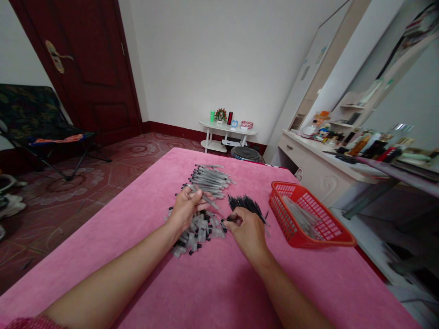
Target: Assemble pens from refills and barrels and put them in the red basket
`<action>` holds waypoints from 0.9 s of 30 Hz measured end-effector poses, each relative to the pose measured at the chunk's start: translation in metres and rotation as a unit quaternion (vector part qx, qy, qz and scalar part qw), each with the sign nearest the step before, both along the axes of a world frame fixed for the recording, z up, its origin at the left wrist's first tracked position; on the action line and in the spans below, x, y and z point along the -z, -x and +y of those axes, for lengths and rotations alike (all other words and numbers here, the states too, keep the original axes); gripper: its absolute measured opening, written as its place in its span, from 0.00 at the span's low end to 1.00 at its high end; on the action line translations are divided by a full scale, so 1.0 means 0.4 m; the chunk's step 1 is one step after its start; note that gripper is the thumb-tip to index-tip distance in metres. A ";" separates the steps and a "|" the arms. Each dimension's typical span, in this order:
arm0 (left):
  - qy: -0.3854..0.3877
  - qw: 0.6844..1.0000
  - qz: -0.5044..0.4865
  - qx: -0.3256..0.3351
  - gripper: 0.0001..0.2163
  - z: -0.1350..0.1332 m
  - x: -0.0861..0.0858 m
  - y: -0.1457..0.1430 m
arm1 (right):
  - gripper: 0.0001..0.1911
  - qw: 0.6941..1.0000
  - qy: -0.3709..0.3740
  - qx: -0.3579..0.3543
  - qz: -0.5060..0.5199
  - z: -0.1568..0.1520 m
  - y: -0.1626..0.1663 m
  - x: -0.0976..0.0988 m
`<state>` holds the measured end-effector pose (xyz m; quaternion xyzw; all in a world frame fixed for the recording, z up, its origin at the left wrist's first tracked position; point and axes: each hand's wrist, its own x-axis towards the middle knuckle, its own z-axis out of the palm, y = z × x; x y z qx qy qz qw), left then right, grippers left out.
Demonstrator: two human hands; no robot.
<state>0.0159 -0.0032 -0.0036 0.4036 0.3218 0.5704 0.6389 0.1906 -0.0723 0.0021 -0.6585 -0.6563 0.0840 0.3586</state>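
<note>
My left hand (187,205) is closed around a slim translucent grey pen (209,201), which points to the right. Just below it lies a heap of clear pen caps (200,233) with black ends. Beyond that hand, a row of grey pens (211,179) with black ends lies side by side. My right hand (248,230) has thumb and index finger pinched together at the right edge of the caps; a small dark bit shows at the fingertips, too small to name. Behind its knuckles lies a bundle of thin black refills (247,203), partly hidden by the hand.
A red plastic basket (291,228) holding clear tubes (303,217) stands on the right of the pink-covered table (137,256). A dresser (308,155) with bottles is beyond it. A folding chair (44,119) stands at left, a small white side table (228,130) by the far wall.
</note>
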 end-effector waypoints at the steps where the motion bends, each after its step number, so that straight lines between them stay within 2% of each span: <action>1: 0.000 1.000 -0.001 -0.005 0.15 0.001 -0.001 0.002 | 0.07 1.000 0.009 -0.006 0.025 0.002 0.002 0.001; 5: -0.001 1.000 0.013 0.008 0.16 -0.013 -0.012 -0.007 | 0.09 0.985 0.048 -0.061 0.153 0.008 0.014 0.011; 8: -0.002 0.999 0.030 0.027 0.16 -0.025 -0.018 -0.017 | 0.10 0.981 0.053 -0.079 0.167 0.007 0.020 0.014; 10: -0.003 0.999 0.035 0.023 0.16 -0.021 -0.018 -0.014 | 0.10 0.986 0.054 -0.077 0.137 0.007 0.016 0.010; 13: -0.003 0.999 0.021 -0.029 0.15 0.006 -0.016 0.008 | 0.09 0.994 0.050 -0.077 0.065 0.012 -0.015 -0.010; 17: 0.005 0.993 -0.017 -0.117 0.12 0.050 -0.016 0.054 | 0.07 0.993 0.081 -0.073 -0.037 0.021 -0.091 -0.062; 20: 0.008 0.989 -0.029 -0.146 0.10 0.066 -0.017 0.073 | 0.07 0.989 0.104 -0.039 -0.099 0.023 -0.143 -0.100; 23: 0.013 0.990 -0.028 -0.140 0.10 0.062 -0.020 0.069 | 0.07 0.977 0.109 0.038 -0.178 0.021 -0.175 -0.126; 27: 0.006 0.997 -0.007 -0.071 0.13 0.032 -0.029 0.036 | 0.09 0.949 0.142 0.097 -0.263 0.009 -0.177 -0.145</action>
